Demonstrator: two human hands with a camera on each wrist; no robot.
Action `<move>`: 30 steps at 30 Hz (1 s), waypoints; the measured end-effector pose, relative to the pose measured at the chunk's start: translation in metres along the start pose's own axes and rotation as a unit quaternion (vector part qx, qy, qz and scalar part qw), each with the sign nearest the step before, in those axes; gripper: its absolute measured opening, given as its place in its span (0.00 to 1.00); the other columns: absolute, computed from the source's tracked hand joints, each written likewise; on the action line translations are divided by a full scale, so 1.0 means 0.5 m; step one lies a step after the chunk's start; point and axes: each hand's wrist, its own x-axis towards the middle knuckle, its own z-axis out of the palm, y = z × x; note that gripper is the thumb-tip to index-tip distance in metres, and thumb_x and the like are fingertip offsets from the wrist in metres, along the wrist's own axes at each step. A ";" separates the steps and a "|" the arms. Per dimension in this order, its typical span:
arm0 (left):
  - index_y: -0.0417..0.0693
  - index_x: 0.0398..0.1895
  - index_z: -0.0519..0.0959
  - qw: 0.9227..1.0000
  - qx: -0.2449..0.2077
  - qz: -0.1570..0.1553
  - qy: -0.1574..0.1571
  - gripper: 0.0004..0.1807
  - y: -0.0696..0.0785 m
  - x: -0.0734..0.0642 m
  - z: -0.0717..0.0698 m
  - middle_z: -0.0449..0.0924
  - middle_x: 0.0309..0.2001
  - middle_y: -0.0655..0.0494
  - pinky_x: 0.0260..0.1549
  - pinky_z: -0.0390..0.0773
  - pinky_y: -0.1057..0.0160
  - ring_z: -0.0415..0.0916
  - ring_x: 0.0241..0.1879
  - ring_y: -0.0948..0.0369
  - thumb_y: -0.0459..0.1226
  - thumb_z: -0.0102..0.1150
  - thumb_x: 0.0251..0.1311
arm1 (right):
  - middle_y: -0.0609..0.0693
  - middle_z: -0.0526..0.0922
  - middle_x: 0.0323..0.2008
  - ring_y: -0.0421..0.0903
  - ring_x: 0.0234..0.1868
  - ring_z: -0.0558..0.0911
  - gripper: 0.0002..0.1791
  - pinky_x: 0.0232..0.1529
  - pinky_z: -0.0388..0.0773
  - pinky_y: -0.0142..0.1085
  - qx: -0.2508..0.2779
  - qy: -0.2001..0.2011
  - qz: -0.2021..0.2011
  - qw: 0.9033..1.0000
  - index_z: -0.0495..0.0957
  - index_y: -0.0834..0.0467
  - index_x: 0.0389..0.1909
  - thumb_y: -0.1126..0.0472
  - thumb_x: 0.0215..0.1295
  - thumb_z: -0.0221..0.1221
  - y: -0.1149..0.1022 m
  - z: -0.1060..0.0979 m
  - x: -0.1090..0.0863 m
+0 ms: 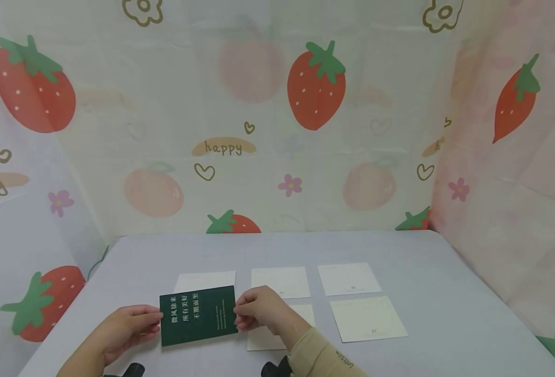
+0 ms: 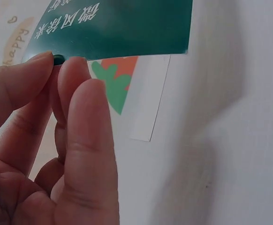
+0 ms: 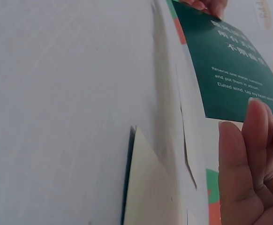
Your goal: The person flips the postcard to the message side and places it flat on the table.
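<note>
A dark green card [image 1: 197,322] with white lettering is held up over the front left part of the table. My left hand [image 1: 129,330] pinches its left edge between thumb and fingers, as the left wrist view shows at close range. At the opposite edge my right hand [image 1: 263,311] pinches the card too. Behind it, a cream card [image 1: 207,280] lies on the table, partly covered by the green one. Another cream card [image 1: 268,339] lies beneath my right hand, which hides part of it.
More cream cards lie in two rows: one back middle [image 1: 282,281], one back right [image 1: 350,278] and one front right [image 1: 369,318]. A white cloth [image 1: 452,319] covers the table. Strawberry-print curtains [image 1: 268,115] rise at the back and sides. Two dark objects show at the bottom edge.
</note>
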 end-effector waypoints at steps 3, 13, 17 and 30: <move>0.35 0.44 0.77 1.000 -0.004 -0.001 0.002 0.20 0.001 -0.002 0.000 0.80 0.33 0.49 0.37 0.80 0.59 0.76 0.32 0.57 0.42 0.61 0.54 | 0.52 0.81 0.19 0.43 0.19 0.80 0.04 0.26 0.81 0.38 0.010 -0.010 -0.008 1.000 0.79 0.63 0.27 0.66 0.58 0.59 0.001 -0.002 0.000; 0.35 0.45 0.76 0.999 -0.024 0.009 -0.034 0.18 0.001 -0.005 -0.006 0.81 0.33 0.49 0.38 0.80 0.58 0.80 0.34 0.56 0.40 0.59 0.57 | 0.55 0.83 0.22 0.44 0.23 0.82 0.06 0.29 0.81 0.39 0.026 -0.027 -0.027 0.999 0.80 0.66 0.29 0.69 0.60 0.55 0.001 -0.010 -0.006; 0.35 0.43 0.77 0.999 -0.031 0.008 -0.034 0.16 0.001 -0.003 -0.006 0.81 0.35 0.48 0.39 0.80 0.57 0.80 0.35 0.56 0.39 0.60 0.56 | 0.55 0.83 0.22 0.45 0.23 0.82 0.07 0.29 0.81 0.39 0.033 -0.032 -0.022 0.999 0.80 0.66 0.29 0.68 0.61 0.55 0.000 -0.010 -0.005; 0.34 0.42 0.78 0.993 -0.039 0.045 -0.101 0.16 -0.002 0.001 -0.017 0.81 0.39 0.47 0.41 0.79 0.57 0.79 0.39 0.57 0.36 0.61 0.54 | 0.59 0.83 0.24 0.47 0.24 0.82 0.07 0.30 0.81 0.42 0.066 -0.018 -0.019 0.997 0.79 0.70 0.30 0.67 0.57 0.59 -0.002 -0.009 -0.002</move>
